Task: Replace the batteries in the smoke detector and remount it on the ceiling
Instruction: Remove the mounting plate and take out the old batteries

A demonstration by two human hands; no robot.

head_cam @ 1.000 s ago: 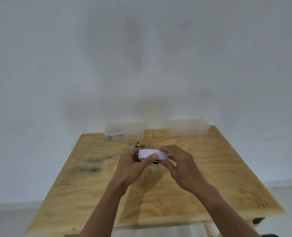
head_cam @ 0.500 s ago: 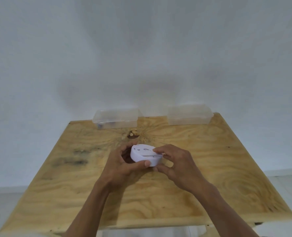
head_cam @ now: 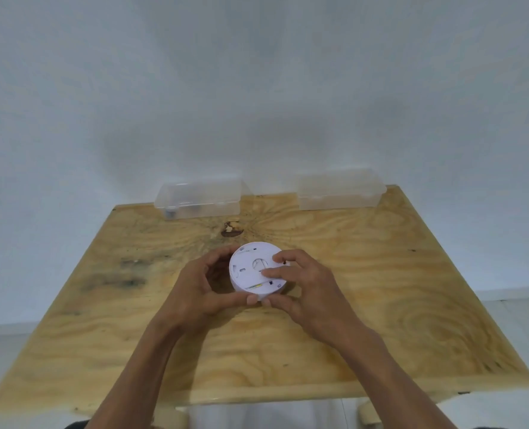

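Both hands' fingers curl round smoke detector (head_cam: 251,270), back up | we should steady rim, lever battery cover gently, over desk (head_cam: 381,274).

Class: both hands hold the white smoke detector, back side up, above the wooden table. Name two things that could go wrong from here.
1. The smoke detector is held mostly by fingertips of the left hand and right hand; it might slip onto the table.
2. The right hand's fingers cover part of the back, so prying there may be fumbled.
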